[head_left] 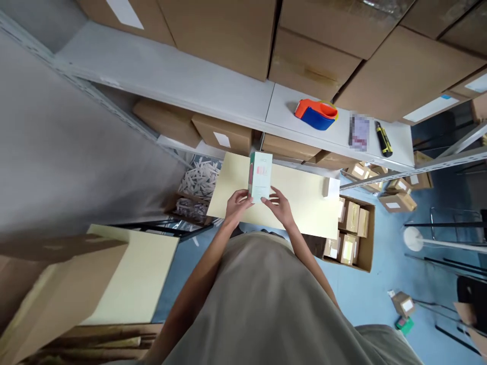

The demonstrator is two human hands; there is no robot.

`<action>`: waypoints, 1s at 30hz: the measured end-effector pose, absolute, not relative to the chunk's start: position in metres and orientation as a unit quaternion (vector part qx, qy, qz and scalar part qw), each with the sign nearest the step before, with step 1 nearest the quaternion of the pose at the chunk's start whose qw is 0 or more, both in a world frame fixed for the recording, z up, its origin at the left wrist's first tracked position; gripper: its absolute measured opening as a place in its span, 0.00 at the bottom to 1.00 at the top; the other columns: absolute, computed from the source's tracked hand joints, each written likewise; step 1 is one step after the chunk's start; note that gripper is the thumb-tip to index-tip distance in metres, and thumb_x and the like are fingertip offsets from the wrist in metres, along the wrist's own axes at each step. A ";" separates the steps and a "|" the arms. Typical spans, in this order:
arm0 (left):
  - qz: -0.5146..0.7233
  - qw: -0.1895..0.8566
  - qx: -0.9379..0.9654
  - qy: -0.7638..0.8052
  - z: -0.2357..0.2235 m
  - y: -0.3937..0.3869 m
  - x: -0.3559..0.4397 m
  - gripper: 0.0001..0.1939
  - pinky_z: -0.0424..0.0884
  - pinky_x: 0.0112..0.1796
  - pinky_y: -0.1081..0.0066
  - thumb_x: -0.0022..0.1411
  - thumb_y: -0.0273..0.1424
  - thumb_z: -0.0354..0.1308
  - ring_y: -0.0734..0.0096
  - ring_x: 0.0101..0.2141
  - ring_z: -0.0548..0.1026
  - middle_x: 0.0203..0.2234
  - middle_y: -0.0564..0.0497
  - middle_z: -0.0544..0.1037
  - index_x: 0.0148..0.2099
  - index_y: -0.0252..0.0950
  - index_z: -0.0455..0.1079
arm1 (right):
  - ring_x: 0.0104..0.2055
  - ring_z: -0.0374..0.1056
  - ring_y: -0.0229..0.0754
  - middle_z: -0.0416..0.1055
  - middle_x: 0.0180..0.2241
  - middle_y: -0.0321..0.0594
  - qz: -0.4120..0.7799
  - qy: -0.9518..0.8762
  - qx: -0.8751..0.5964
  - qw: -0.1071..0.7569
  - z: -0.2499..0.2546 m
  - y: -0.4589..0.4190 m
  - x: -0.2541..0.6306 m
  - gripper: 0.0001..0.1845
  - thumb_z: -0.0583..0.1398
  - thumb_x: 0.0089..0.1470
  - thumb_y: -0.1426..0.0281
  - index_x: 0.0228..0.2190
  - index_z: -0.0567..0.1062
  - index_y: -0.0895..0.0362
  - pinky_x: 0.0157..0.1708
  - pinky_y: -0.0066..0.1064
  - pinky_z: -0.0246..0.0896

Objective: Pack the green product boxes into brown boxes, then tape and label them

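Observation:
A pale green carton (262, 177) with a pink print on its front stands upright over the cream table (300, 203). My left hand (238, 204) grips its lower left corner, the thumb against the front edge. At its lower right, my right hand (279, 205) has the thumb on the front face and the fingers bent behind the side. Whether the carton's base rests on the tabletop I cannot tell. Toward the table's right end is a small white box (331, 187).
Above the table runs a grey shelf (228, 96) with an orange and blue tape dispenser (316, 114) and a yellow and black box cutter (383, 139). Large cardboard boxes (224, 35) stand behind them. An open carton (367, 238) of small boxes sits at right. White strips (201, 177) fill a bin at left.

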State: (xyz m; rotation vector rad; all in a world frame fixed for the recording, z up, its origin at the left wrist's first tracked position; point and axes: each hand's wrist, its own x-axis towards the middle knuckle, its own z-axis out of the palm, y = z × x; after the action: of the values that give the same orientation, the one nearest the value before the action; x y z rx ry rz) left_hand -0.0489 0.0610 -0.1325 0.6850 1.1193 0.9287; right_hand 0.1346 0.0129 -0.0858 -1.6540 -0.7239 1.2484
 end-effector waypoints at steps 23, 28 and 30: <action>0.372 0.785 0.246 0.431 -0.115 0.100 -0.092 0.30 0.74 0.68 0.48 0.48 0.36 0.82 0.48 0.61 0.82 0.52 0.44 0.87 0.54 0.38 0.81 | 0.60 0.78 0.56 0.78 0.60 0.49 0.388 -0.299 -0.678 0.549 -0.101 0.052 0.060 0.48 0.74 0.55 0.46 0.71 0.69 0.45 0.57 0.51 0.81; 0.425 0.692 0.314 0.492 -0.113 0.094 -0.075 0.38 0.78 0.62 0.52 0.45 0.37 0.85 0.49 0.61 0.80 0.57 0.42 0.82 0.57 0.40 0.75 | 0.56 0.78 0.53 0.73 0.65 0.49 0.329 -0.356 -0.700 0.525 -0.092 0.057 0.056 0.43 0.75 0.56 0.49 0.67 0.71 0.45 0.49 0.43 0.82; 0.447 0.659 0.350 0.493 -0.108 0.089 -0.068 0.39 0.81 0.59 0.54 0.44 0.37 0.85 0.49 0.63 0.77 0.60 0.42 0.79 0.57 0.41 0.73 | 0.52 0.78 0.50 0.76 0.62 0.47 0.321 -0.368 -0.701 0.520 -0.094 0.061 0.058 0.39 0.74 0.56 0.51 0.64 0.72 0.45 0.46 0.41 0.81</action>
State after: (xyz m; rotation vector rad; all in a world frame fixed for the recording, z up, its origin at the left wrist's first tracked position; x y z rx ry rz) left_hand -0.0680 0.0888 -0.1079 0.7924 1.1152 1.0120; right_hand 0.0581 0.0606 -0.0937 -1.6793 -0.8827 0.7693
